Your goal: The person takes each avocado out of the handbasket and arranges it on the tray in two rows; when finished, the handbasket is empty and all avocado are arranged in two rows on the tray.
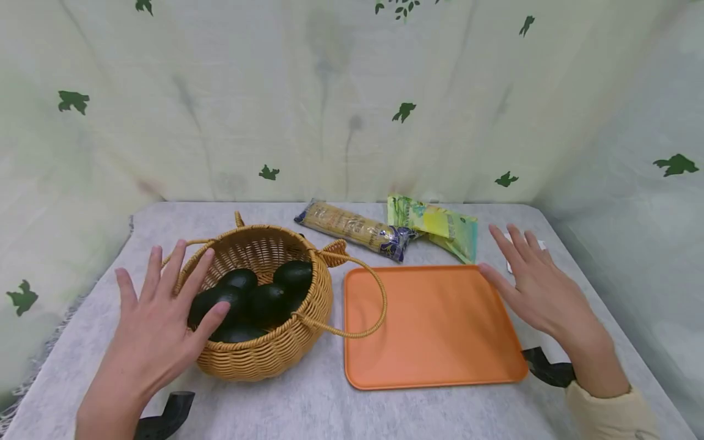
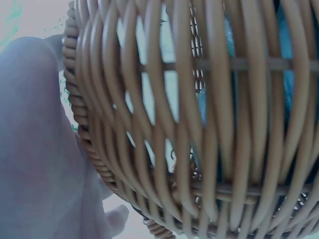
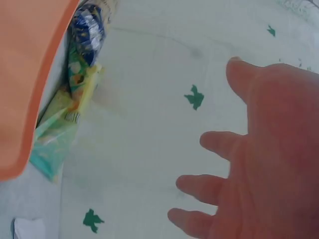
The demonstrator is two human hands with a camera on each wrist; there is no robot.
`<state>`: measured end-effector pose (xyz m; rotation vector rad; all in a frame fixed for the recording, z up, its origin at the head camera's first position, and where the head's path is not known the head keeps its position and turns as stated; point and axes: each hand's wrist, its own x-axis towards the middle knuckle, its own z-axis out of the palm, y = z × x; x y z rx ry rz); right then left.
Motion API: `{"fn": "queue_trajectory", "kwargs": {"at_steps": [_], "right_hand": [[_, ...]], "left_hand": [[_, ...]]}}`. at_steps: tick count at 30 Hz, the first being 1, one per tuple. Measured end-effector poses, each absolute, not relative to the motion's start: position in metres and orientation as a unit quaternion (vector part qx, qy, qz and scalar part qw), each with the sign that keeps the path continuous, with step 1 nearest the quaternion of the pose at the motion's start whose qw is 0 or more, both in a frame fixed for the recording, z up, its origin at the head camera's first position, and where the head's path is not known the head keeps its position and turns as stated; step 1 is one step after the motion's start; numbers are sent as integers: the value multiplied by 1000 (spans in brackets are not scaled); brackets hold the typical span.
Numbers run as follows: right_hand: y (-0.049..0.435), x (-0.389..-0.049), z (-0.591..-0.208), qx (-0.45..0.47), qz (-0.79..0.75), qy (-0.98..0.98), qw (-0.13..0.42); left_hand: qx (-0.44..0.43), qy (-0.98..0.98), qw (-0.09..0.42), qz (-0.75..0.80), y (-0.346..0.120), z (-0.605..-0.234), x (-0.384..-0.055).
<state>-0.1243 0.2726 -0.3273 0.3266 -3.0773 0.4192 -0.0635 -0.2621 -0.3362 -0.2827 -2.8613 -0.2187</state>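
A round wicker basket stands left of the middle, tilted toward me, with several dark green avocados inside. My left hand is spread over the basket's near left rim, fingers straight and holding nothing; whether it touches the rim I cannot tell. In the left wrist view the woven wall fills most of the picture beside the hand. My right hand hovers with fingers spread near the right edge of an orange tray. Nothing is in it, as the right wrist view also shows.
Behind the tray lie a clear packet of dried noodles and green-yellow packets. One basket handle hangs over the tray's left side. A small white item lies partly behind my right hand. A patterned curtain closes the back.
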Motion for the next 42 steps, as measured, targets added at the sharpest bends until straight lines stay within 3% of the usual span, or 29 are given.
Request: {"fn": "queue_trajectory", "kwargs": {"at_steps": [12,23,30,42], "right_hand": [[225,-139,-316,154,237,-954,98],[183,-158,-322,228,336,-904,132],[154,-167,-317,280,367,-878,126],[110,-178,-309,359,387,-848,53]], "left_hand": [[-156,-951,169,-209,-271,-344,-70],[-151,-932,155,-289,-275,-354,-74],[-163,-924,161,-307,-281,-356,-75],[-145,-933,160,-289,-286,-361,-75]]}}
